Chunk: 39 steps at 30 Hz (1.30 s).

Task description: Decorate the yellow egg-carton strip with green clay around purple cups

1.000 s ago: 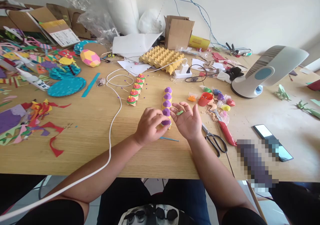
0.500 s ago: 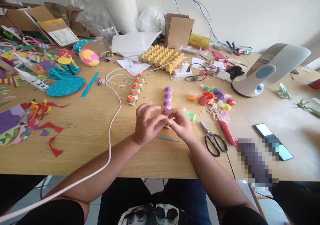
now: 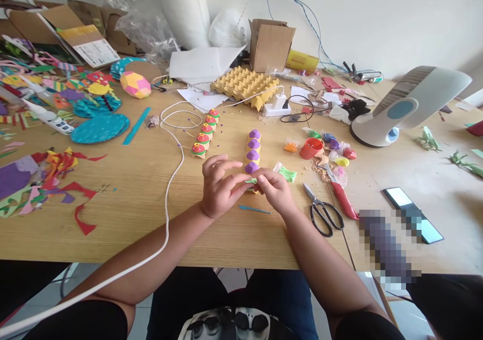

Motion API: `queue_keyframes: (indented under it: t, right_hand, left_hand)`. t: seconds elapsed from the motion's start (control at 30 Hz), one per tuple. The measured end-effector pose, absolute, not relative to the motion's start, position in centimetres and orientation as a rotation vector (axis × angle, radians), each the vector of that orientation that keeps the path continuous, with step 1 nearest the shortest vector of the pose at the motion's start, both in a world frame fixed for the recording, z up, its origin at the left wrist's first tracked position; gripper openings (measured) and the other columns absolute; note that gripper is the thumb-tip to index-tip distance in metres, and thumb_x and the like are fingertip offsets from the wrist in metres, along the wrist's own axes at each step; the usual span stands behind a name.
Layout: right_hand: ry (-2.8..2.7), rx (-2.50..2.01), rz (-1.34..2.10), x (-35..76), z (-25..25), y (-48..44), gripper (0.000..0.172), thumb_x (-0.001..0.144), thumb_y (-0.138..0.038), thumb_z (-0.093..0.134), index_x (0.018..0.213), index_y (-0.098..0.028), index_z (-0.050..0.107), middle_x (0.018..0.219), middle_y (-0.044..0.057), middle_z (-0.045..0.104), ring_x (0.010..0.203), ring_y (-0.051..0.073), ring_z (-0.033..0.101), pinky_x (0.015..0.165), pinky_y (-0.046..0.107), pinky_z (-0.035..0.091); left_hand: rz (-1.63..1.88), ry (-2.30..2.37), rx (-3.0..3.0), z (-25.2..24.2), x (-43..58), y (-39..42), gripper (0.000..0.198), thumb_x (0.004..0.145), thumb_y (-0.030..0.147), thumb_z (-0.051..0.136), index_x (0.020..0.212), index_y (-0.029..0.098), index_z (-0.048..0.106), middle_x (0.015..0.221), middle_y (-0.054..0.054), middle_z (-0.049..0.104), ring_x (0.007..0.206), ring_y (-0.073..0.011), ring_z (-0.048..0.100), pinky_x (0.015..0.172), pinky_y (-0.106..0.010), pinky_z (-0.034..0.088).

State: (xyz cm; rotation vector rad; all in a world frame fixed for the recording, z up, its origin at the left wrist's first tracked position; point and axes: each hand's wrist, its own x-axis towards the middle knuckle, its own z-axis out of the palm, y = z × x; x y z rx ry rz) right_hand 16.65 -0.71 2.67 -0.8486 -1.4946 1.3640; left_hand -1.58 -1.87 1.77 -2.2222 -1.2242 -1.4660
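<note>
One small piece of green modelling clay (image 3: 251, 180) is between both hands, at the near end of the purple-capped egg-carton strip (image 3: 252, 155). The left hand (image 3: 221, 189) pinches it with thumb and forefinger, its other fingers spread; the right hand (image 3: 276, 191) grips its right end, fingers curled together. Black-handled scissors (image 3: 325, 214) lie to the right.

Through my feed I make out a smooth wood-grained worktop (image 3: 128, 229), a rough matt pulp egg tray (image 3: 245, 85), matt clay-like purple caps (image 3: 252, 155), bare metal scissor blades (image 3: 309, 191), a smooth plastic fan (image 3: 415, 96) and a glossy-screened phone (image 3: 403, 203).
</note>
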Motion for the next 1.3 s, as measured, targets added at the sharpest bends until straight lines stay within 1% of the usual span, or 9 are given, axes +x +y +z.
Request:
queue_keyframes:
  t: [0.13,0.4,0.53,0.7,0.77,0.87,1.13,1.2,1.3]
  right_hand:
    - [-1.445,-0.815,1.448,16.57,2.35,-0.66,0.034,0.078,-0.051,0.078,0.085,-0.019,0.069,0.073,0.001,0.063,0.066,0.013,0.056,0.061,0.026,0.046]
    - [-1.562,-0.851,1.228,16.70,2.56,-0.62,0.040,0.088,-0.054,0.066,0.071,-0.018,0.063,0.069,0.001,0.061,0.064,0.013,0.055,0.061,0.026,0.045]
    - [-1.668,-0.888,1.132,16.71,2.40,-0.68,0.044,0.092,-0.056,0.059,0.071,-0.018,0.063,0.069,0.003,0.061,0.067,0.014,0.055,0.064,0.028,0.044]
    - [-1.629,-0.856,1.235,16.83,2.21,-0.71,0.057,0.096,-0.065,0.041,0.071,-0.018,0.060,0.066,0.001,0.055,0.059,0.012,0.046,0.058,0.027,0.039]
    - [-1.640,-0.824,1.294,16.82,2.24,-0.71,0.054,0.094,-0.067,0.046,0.076,-0.018,0.061,0.068,0.001,0.056,0.061,0.012,0.046,0.058,0.027,0.039]
    - [-1.690,-0.806,1.313,16.67,2.37,-0.76,0.047,0.090,-0.063,0.058,0.073,-0.018,0.058,0.067,0.000,0.054,0.063,0.012,0.047,0.060,0.026,0.040]
    - [-1.677,-0.857,1.345,16.65,2.73,-0.98,0.056,0.095,-0.062,0.049,0.062,-0.018,0.058,0.055,-0.003,0.047,0.053,0.010,0.041,0.056,0.026,0.037]
    - [-1.661,-0.854,1.349,16.65,2.69,-0.94,0.056,0.095,-0.061,0.049,0.061,-0.017,0.059,0.055,-0.003,0.048,0.052,0.010,0.041,0.055,0.026,0.037]
    - [-1.634,-0.860,1.350,16.58,2.54,-0.88,0.056,0.094,-0.061,0.050,0.062,-0.017,0.059,0.057,-0.002,0.052,0.052,0.009,0.041,0.055,0.026,0.038]
  left_hand:
    - [-1.483,-1.169,-2.192,1.63,-1.58,-1.72,0.010,0.080,0.036,0.077,0.087,0.030,0.074,0.104,-0.007,0.064,0.118,-0.0276,0.048,0.104,-0.046,0.041]
    - [-1.482,-1.141,-2.262,1.35,-1.55,-1.55,0.019,0.082,0.034,0.076,0.100,0.029,0.072,0.105,-0.007,0.065,0.119,-0.0270,0.050,0.105,-0.047,0.042]
    - [-1.504,-1.143,-2.290,1.43,-1.55,-1.55,0.011,0.085,0.033,0.072,0.095,0.028,0.071,0.106,-0.007,0.066,0.120,-0.0270,0.049,0.106,-0.048,0.041]
    - [-1.526,-1.165,-2.348,1.63,-1.40,-1.58,0.006,0.090,0.029,0.063,0.094,0.024,0.064,0.106,-0.006,0.067,0.116,-0.0256,0.053,0.106,-0.049,0.041]
    - [-1.526,-1.183,-2.372,1.72,-1.32,-1.61,0.006,0.091,0.028,0.059,0.093,0.023,0.061,0.107,-0.007,0.067,0.115,-0.0252,0.053,0.106,-0.050,0.040]
    - [-1.514,-1.187,-2.440,1.80,-1.26,-1.69,0.008,0.094,0.027,0.052,0.090,0.022,0.058,0.109,-0.008,0.066,0.114,-0.0243,0.053,0.107,-0.050,0.039]
    - [-1.523,-1.236,-2.500,1.34,-1.60,-1.81,0.027,0.098,0.029,0.043,0.077,0.022,0.057,0.107,-0.009,0.067,0.120,-0.0267,0.049,0.106,-0.052,0.040]
    - [-1.538,-1.223,-2.499,1.27,-1.62,-1.77,0.028,0.099,0.032,0.041,0.079,0.023,0.059,0.109,-0.009,0.067,0.121,-0.0268,0.049,0.107,-0.052,0.039]
    - [-1.549,-1.206,-2.502,1.39,-1.50,-1.77,0.025,0.098,0.038,0.043,0.095,0.023,0.063,0.116,-0.010,0.064,0.122,-0.0279,0.048,0.109,-0.054,0.037]
